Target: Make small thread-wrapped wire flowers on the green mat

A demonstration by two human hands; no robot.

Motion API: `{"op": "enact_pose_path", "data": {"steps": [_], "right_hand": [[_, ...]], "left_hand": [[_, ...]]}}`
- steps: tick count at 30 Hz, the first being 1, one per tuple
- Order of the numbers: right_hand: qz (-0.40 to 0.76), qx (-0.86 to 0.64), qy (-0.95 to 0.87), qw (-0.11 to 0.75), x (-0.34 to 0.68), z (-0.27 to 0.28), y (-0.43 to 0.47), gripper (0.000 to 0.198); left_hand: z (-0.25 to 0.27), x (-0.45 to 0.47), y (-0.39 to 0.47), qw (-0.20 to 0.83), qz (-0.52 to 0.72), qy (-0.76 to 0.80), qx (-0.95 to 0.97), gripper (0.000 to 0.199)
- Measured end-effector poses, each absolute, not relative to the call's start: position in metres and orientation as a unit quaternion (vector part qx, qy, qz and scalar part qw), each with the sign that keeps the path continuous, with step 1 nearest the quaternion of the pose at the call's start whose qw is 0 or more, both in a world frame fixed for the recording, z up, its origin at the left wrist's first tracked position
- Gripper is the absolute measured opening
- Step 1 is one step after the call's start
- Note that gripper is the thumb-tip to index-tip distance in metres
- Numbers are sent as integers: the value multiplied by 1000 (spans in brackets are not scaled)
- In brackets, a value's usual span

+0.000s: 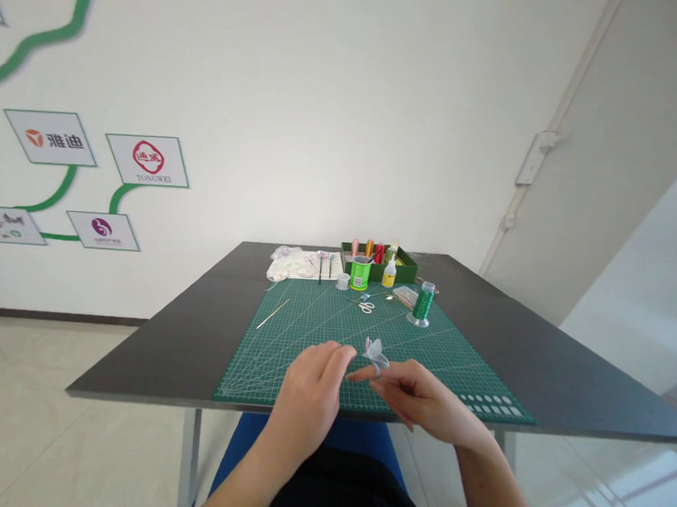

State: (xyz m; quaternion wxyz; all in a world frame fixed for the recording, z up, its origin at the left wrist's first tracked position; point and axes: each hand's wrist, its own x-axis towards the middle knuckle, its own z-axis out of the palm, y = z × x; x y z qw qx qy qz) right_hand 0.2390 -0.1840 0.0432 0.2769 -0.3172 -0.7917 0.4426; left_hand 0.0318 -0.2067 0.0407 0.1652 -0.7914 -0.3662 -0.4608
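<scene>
A small artificial flower (374,350) with pale blue petals and a touch of pink sits at my right hand (415,394). Its lower petal lies against the stretched index finger; the thumb is below and the other fingers curl, seemingly gripping its stem, which is hidden. My left hand (313,383) is closed in a pinch just left of the flower, thumb tip close to the right fingertip. What it pinches is too small or hidden to make out. Both hands are above the front of a green cutting mat (310,321).
White-handled scissors (366,307), a green thread spool (423,304), a green can (360,273), a glue bottle (389,272) and a white spool (343,282) stand or lie farther back. Behind is a green box (407,271) with thread spools. A thin stick (272,314) lies left.
</scene>
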Motion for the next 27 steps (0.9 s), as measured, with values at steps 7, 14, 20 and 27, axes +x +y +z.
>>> {"op": "enact_pose_path", "data": {"steps": [7,14,20,27], "right_hand": [[456,-341,-774,277,241,37,-188,48],[483,-334,-770,248,246,32,-197,43],[467,-305,-802,212,252,49,-205,38],[411,-274,-845,206,254,81,-202,34]], "left_hand": [[39,34,-205,98,-474,-388,-784,15],[36,33,-202,105,-478,-390,-780,17],[35,31,-199,135,-469,-388,-782,17],[34,32,-201,138,-459,-382,-790,17]]}}
